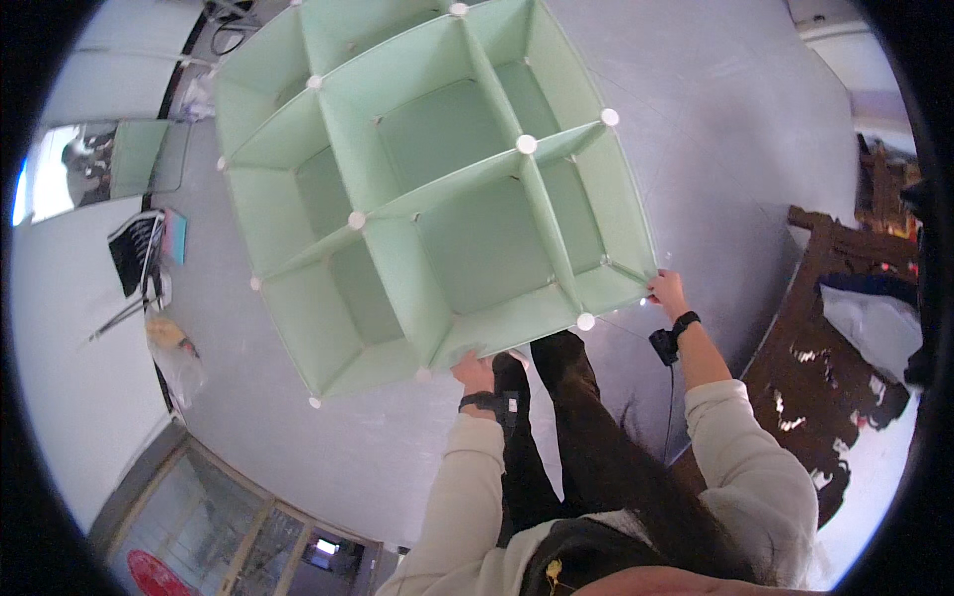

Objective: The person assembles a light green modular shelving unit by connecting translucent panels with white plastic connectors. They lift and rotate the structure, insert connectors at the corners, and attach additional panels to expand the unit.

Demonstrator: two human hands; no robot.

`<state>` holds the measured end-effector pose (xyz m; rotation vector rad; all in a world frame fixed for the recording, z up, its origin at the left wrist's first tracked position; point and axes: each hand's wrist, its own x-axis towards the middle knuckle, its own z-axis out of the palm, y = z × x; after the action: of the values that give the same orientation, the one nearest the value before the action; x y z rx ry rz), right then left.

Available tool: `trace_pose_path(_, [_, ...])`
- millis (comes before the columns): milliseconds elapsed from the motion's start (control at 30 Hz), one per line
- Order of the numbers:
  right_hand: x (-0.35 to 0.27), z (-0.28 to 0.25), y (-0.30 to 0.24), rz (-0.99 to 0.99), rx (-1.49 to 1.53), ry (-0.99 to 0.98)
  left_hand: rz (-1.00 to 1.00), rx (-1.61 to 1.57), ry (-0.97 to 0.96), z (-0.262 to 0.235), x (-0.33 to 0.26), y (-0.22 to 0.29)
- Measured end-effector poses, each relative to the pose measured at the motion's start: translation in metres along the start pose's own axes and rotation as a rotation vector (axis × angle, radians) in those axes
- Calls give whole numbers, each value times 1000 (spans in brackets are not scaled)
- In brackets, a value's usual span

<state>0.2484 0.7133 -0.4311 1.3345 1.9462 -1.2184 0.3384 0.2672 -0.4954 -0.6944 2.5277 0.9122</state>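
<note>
A large pale green cube storage shelf [397, 199] fills the upper middle, its open compartments facing up. White round connectors [527, 144] join its panels at the corners. My right hand [668, 289] pinches the rim at the shelf's near right corner. On the near side, my left hand [475, 371] grips the lower panel edge, with part of its fingers hidden against the panel. Both wrists wear black straps, and a small black device [664, 346] hangs from the right one.
To the right stands a carved dark wooden bench [785, 348] with a pale plastic bag [874, 328] on it. A framed mirror [84, 164] and small items line the left wall. Glass-paned doors [199, 507] are at lower left. My legs are just behind the shelf's near edge.
</note>
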Motion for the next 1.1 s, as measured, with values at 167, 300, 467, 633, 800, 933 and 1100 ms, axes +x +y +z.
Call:
trace_pose_path(167, [18,13,15,-1,-15,18,-86,-160,-114,16,10,-24])
trace_pose_path(300, [26,21,35,-2,6,41,28,361,-286,8,15,-11])
trace_pose_path(467, [49,31,53,54,-43,38,91,353,-378,8,24,-10])
trace_pose_path(633, [46,39,43,-103,-441,236,-724,-1050,-292,-4,21,-43])
trace_pose_path(800, [-4,51,-6,-479,-406,289,-877,-1052,-218,-89,8,-77])
trace_pose_path(933, [-35,84,-27,-387,-351,-102,-1107,-1031,93,-150,14,-115])
trace_pose_path(1100, [-64,133,16,-294,-601,198,-579,58,-218,-234,42,-195])
